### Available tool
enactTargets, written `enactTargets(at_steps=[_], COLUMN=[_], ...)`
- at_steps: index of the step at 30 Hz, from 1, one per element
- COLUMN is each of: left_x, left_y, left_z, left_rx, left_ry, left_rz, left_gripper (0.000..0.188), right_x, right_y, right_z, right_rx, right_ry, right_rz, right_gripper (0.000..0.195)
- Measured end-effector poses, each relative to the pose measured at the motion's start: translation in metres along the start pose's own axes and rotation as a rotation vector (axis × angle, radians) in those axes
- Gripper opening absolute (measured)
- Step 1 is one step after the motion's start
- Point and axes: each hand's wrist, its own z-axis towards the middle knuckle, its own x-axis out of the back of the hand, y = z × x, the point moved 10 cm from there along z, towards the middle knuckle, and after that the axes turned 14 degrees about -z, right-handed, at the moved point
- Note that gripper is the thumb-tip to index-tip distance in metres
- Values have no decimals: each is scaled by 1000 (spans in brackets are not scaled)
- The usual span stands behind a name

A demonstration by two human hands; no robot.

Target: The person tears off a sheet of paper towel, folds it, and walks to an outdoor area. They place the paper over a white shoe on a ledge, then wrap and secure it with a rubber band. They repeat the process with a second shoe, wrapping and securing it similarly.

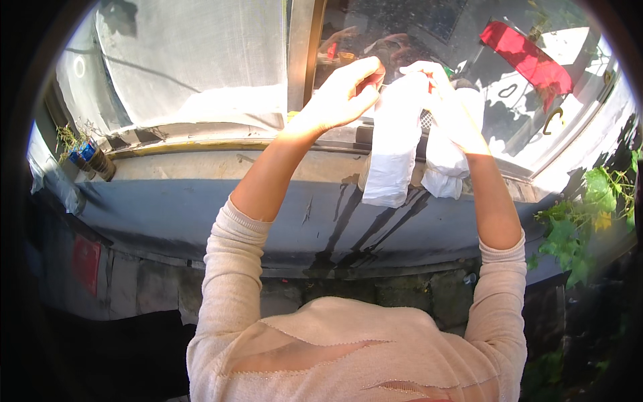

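Note:
My left hand [354, 94] is raised in front of the window, its fingers curled toward the thumb, just left of a hanging white cloth strip [393, 151]. Whether anything thin lies inside its curl is too overexposed to tell. At the upper end of that strip, my right hand [436, 88] pinches the fabric between thumb and fingers. A second white cloth [446, 168], bunched near its lower end, hangs behind my right wrist. Both cloths reach down past the window sill [226, 163]. Bright sunlight washes out the detail on both hands.
Left, plants grow in cut containers [95, 158] on the sill. A red cloth [527, 58] and a hook-like shape [552, 120] appear at the window glass, right. Wet streaks [346, 231] run down the grey wall [201, 211]. Leafy vines [572, 236] stand at right.

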Motion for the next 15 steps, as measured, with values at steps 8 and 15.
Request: enactTargets(at_steps=[8, 15], left_x=[-1, 10], left_y=[-4, -24], left_z=[-14, -19], left_rx=[172, 147], left_ry=[71, 92], left_rz=[-216, 108], left_gripper=[23, 23], right_x=[2, -5], right_y=[22, 37], right_z=[3, 17], right_rx=[30, -17], right_ry=[65, 85], right_rz=[50, -118], right_gripper=[40, 38])
